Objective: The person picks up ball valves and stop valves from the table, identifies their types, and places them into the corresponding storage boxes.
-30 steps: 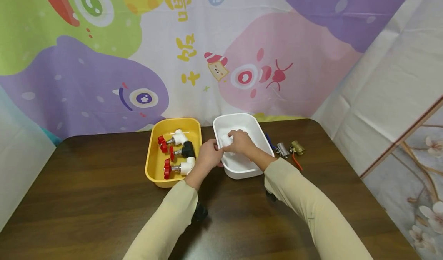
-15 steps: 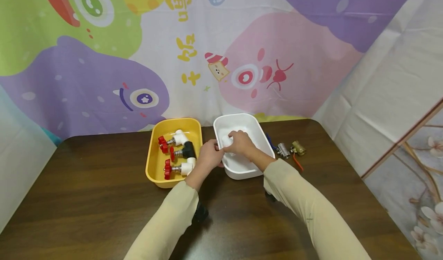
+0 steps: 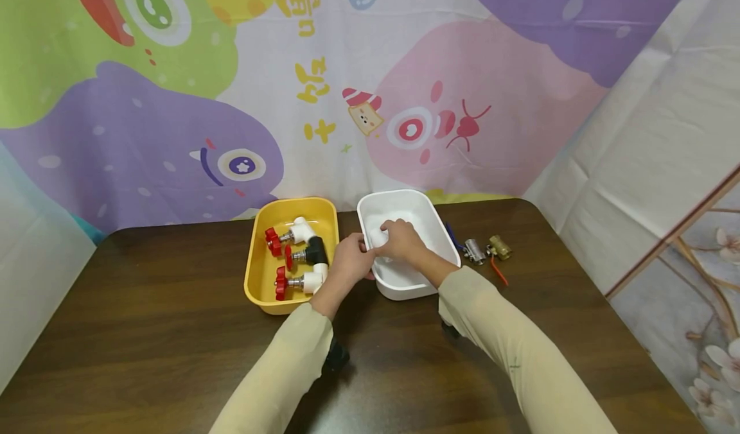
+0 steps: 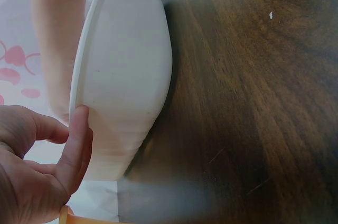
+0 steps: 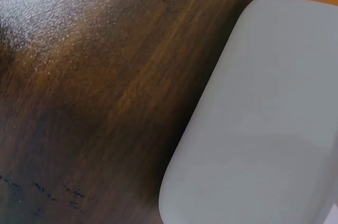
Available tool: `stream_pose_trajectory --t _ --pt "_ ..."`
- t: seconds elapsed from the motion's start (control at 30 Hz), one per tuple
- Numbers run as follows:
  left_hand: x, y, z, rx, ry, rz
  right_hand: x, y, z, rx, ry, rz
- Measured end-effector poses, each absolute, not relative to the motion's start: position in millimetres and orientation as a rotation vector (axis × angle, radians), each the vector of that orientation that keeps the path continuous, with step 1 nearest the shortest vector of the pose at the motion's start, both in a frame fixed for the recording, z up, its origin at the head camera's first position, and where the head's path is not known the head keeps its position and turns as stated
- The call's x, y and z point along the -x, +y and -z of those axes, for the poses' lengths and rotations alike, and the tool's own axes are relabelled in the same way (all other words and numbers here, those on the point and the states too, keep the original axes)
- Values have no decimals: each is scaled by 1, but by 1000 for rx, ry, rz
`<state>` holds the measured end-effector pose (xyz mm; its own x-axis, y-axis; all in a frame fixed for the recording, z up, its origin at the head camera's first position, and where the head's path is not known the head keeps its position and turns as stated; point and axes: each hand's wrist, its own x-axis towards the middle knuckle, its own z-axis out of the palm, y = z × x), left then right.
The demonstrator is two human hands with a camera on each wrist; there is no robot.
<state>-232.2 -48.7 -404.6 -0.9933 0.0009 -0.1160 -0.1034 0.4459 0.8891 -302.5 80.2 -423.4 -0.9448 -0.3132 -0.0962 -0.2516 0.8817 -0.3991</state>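
Note:
A white plastic tub (image 3: 428, 212) stands on the table. My left hand (image 3: 349, 259) holds its left rim; in the left wrist view the fingers (image 4: 79, 134) of that hand lie against the outer wall, with another digit on the inner side. My right hand (image 3: 401, 241) reaches into the tub, its fingers and thumb round a small white rounded piece (image 3: 378, 236). Much of that piece is covered by the hand, and its kind cannot be told. The right wrist view has only the tub's outer wall (image 5: 264, 102) and tabletop, not the hand.
Left of the tub is a yellow tub (image 3: 254, 273) holding white and black pipe-fitting valves (image 3: 315, 251) with red handwheels. To the right lie a silver ball valve (image 3: 474, 251) and a brass ball valve (image 3: 499, 248) with an orange-red lever. A printed curtain hangs behind the table (image 3: 144, 331).

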Motion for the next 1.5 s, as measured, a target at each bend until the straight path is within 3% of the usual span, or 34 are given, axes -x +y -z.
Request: stream_pose_trajectory --t 1.5 --pt "233 -49 404 94 2589 -1579 301 98 413 460 2884 683"
